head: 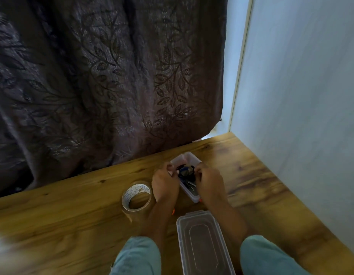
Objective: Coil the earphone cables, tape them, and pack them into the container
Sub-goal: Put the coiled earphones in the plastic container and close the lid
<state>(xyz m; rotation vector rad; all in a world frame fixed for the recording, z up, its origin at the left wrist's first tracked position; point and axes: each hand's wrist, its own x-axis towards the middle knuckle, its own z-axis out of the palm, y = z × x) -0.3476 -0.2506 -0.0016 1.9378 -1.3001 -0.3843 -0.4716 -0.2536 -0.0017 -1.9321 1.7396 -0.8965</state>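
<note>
container (194,198): one
lid (202,243): one, nearer than the container
tape roll (126,197): one, left of the container
cable coil (185,171): one, above the container
hands: two, left hand (165,182) and right hand (209,182), at the container

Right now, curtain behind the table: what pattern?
Leafy vine pattern on dark brown curtain, clearest in the head view.

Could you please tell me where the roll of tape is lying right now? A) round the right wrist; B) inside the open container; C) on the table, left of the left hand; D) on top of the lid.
C: the tape roll lies flat on the table just left of the left hand, which with the right hand pinches the coiled cable over the container.
</note>
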